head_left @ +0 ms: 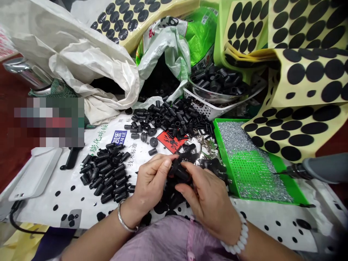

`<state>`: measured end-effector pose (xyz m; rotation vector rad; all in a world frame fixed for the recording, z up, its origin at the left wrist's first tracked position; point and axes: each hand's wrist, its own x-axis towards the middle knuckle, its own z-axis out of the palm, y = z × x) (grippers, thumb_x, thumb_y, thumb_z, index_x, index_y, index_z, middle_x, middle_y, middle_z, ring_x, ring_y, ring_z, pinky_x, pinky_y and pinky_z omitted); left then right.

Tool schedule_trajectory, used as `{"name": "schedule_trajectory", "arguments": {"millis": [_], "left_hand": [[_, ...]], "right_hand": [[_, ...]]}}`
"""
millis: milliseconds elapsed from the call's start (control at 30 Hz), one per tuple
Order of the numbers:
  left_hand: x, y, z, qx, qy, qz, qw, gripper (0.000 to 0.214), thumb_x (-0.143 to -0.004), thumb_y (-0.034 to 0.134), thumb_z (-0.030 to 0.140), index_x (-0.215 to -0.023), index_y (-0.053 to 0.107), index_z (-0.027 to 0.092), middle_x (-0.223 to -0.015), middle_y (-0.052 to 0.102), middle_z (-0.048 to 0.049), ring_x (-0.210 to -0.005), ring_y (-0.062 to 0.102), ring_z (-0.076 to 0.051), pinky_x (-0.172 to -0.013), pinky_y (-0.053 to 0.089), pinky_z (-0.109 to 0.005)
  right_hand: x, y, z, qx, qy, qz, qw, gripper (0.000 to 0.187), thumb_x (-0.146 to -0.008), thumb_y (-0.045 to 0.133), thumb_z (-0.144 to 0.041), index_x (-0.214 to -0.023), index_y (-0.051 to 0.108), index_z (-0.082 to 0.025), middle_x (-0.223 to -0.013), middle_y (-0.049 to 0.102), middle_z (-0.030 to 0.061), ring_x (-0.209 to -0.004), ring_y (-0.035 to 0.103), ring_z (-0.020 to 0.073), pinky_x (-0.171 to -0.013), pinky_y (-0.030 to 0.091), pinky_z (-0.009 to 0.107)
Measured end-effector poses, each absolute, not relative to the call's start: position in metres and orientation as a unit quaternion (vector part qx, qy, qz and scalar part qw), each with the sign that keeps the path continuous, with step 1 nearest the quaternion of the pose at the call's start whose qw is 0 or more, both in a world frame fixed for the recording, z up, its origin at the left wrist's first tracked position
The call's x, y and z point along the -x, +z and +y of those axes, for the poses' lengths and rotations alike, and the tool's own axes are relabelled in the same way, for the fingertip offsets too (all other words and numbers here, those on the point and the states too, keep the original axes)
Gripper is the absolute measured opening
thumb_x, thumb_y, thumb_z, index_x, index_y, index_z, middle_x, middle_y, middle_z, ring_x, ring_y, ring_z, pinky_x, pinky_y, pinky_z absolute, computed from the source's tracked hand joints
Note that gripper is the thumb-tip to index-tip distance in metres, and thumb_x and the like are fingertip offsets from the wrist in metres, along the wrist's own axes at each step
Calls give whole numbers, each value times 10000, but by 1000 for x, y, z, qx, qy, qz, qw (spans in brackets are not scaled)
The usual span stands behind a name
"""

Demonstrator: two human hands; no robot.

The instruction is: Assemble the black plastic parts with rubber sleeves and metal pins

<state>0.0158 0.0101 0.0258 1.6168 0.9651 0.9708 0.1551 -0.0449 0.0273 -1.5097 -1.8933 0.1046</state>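
Observation:
A black plastic cylindrical part [179,172] is between my two hands, just above the front of the table. My left hand [152,181] grips it from the left, thumb and forefinger pinched at its upper end. From the right, my right hand [209,201] curls its thumb and fingers round the lower end. Left of my hands lies a pile of assembled black cylinders [108,174]. Behind them are loose black caps and sleeves [168,116], with small metal pieces [205,145] beside a red label [172,141]. More black parts are partly hidden under my hands.
At right stands a green tray [223,159] of small screws [236,136], with a grey electric screwdriver [326,168] pointing over it. Sheets of black round stickers [304,69] hang above. A clear bowl [217,95] sits in a white basket [209,110]. Open sacks [103,61] stand behind; a white phone [35,174] lies left.

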Motion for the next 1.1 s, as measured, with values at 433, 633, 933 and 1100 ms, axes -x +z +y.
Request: {"name": "schedule_trajectory", "arguments": {"millis": [433,633,933,1100], "left_hand": [[-16,27,8,-650,409,388,509,283,-893,427,269,-962,654,114,-866,614,-75,-770,565,-148,-657,453,-246],[-21,32,7,-639,371,402,541,330,-894,404,287,-904,664,85,-742,596,-59,-641,553,-127,-590,469,-239],[42,39,41,-683,409,502,338,302,-858,491,337,-1073,606,159,-947,622,-78,-817,579,-167,-726,469,-288],[66,43,57,-708,375,539,260,271,-836,527,331,-1010,635,154,-906,626,-64,-832,580,-174,-733,448,-284]], "right_hand": [[-152,31,-50,602,222,-670,374,172,-883,396,-288,-879,514,-163,-596,558,-6,-496,514,109,-472,395,224],[-154,29,-52,580,406,-580,404,192,-885,399,-318,-804,521,-195,-531,457,-52,-445,414,72,-404,361,175],[-209,29,-45,654,16,-727,208,393,-866,362,-435,-1057,589,-176,-794,655,51,-595,626,171,-471,449,263],[-217,36,-29,661,-14,-719,213,368,-877,358,-402,-1019,605,-167,-899,679,55,-678,658,186,-548,477,279]]}}
